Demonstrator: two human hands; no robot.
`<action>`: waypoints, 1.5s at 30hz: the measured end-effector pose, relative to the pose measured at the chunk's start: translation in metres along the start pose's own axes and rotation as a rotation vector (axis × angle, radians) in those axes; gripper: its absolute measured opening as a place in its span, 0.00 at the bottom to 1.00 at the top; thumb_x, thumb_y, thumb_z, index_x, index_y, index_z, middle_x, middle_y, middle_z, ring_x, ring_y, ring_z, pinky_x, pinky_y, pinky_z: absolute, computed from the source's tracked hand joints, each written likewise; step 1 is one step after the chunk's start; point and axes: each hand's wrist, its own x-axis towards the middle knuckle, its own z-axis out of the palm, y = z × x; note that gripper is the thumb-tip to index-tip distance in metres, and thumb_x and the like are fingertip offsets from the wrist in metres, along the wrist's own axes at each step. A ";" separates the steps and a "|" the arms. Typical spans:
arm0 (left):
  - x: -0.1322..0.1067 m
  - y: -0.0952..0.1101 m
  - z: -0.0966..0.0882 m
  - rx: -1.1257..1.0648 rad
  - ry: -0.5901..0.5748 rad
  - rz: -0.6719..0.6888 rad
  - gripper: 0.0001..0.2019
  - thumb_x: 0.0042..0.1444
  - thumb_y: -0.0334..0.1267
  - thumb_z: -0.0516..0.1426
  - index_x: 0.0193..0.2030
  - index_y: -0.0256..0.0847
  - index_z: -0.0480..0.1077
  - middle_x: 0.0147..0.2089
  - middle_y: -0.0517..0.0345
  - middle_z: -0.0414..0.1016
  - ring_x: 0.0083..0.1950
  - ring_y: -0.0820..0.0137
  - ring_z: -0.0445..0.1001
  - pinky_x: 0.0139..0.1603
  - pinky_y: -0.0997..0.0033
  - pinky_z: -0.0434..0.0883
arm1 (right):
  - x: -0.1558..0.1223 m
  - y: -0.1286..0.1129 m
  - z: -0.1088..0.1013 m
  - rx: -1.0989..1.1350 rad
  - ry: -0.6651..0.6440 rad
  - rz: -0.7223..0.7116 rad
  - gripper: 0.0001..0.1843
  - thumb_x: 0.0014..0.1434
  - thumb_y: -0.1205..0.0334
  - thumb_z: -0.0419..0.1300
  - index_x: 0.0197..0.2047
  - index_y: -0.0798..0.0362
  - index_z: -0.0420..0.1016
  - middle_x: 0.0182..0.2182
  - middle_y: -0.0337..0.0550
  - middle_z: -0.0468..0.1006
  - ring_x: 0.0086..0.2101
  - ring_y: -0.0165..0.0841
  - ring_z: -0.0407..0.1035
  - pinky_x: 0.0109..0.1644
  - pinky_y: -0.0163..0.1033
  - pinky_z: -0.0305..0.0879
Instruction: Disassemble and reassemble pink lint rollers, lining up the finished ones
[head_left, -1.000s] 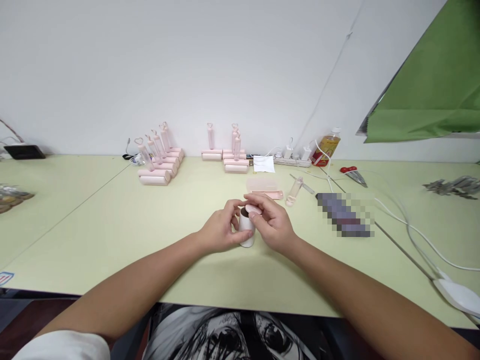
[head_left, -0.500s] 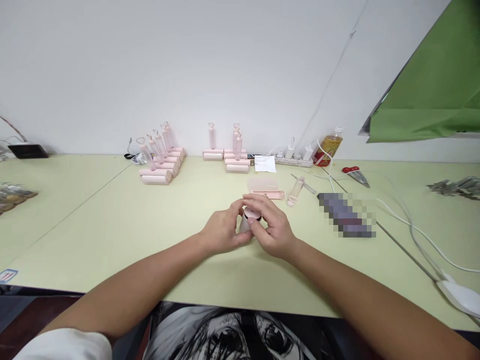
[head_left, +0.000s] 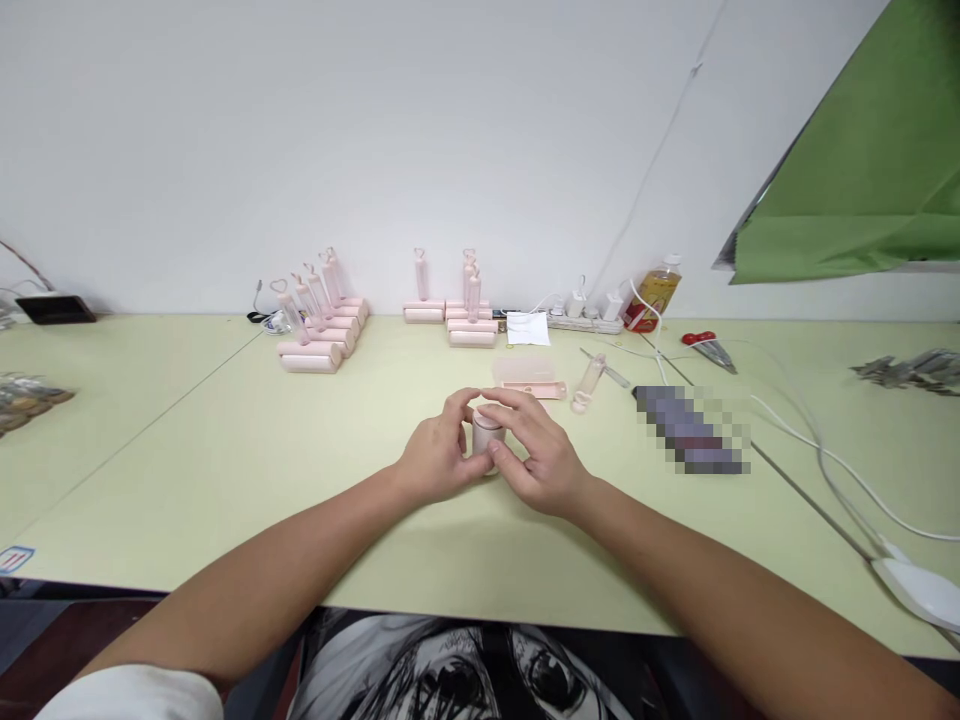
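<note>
My left hand [head_left: 435,452] is wrapped around the left side of a white lint roller roll [head_left: 488,440], which stands upright on the table with a pale pink end cap on top. From the right, my right hand [head_left: 541,458] holds the same roll, its fingers resting over the cap and its thumb against the side. Just beyond my hands lies an opened pink roller cover [head_left: 523,370], with a pink lower shell [head_left: 551,391]. A clear handle [head_left: 590,383] with a pink loop lies to its right.
Pink lint rollers with upright handles stand in groups at back left [head_left: 309,358] and back centre [head_left: 472,338]. Farther right are a power strip [head_left: 585,324], a drink bottle [head_left: 656,295], red-handled snips [head_left: 709,350], a blurred dark object [head_left: 690,430] and white cables [head_left: 825,455].
The dark gap beneath the pink cap has closed to a thin line. The roll stands straighter and slightly farther left, with my right fingers flatter over its top.
</note>
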 end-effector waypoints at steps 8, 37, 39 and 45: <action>0.003 -0.007 -0.013 -0.092 0.091 -0.070 0.26 0.52 0.45 0.58 0.55 0.44 0.54 0.34 0.63 0.66 0.31 0.71 0.66 0.32 0.71 0.64 | 0.002 0.004 -0.010 -0.091 0.090 0.056 0.26 0.59 0.66 0.55 0.61 0.46 0.60 0.59 0.54 0.62 0.59 0.48 0.58 0.59 0.61 0.59; 0.002 -0.012 -0.018 -0.234 -0.098 0.034 0.24 0.61 0.46 0.50 0.63 0.43 0.52 0.57 0.48 0.64 0.50 0.63 0.67 0.50 0.61 0.66 | -0.008 0.018 0.008 0.211 -0.093 0.381 0.23 0.61 0.61 0.56 0.59 0.47 0.57 0.52 0.50 0.64 0.44 0.36 0.69 0.44 0.46 0.72; 0.002 -0.012 -0.018 -0.225 -0.091 0.026 0.25 0.61 0.46 0.50 0.63 0.42 0.52 0.57 0.48 0.64 0.50 0.63 0.67 0.50 0.61 0.66 | -0.008 0.017 0.009 0.221 -0.059 0.392 0.23 0.61 0.62 0.56 0.58 0.46 0.57 0.52 0.49 0.63 0.44 0.36 0.68 0.43 0.45 0.72; 0.002 -0.012 -0.018 -0.207 -0.077 -0.010 0.27 0.59 0.47 0.52 0.63 0.42 0.50 0.51 0.50 0.66 0.44 0.65 0.67 0.45 0.63 0.67 | -0.005 0.016 0.006 0.234 0.154 0.441 0.25 0.57 0.64 0.57 0.57 0.45 0.57 0.52 0.48 0.61 0.41 0.34 0.66 0.37 0.41 0.71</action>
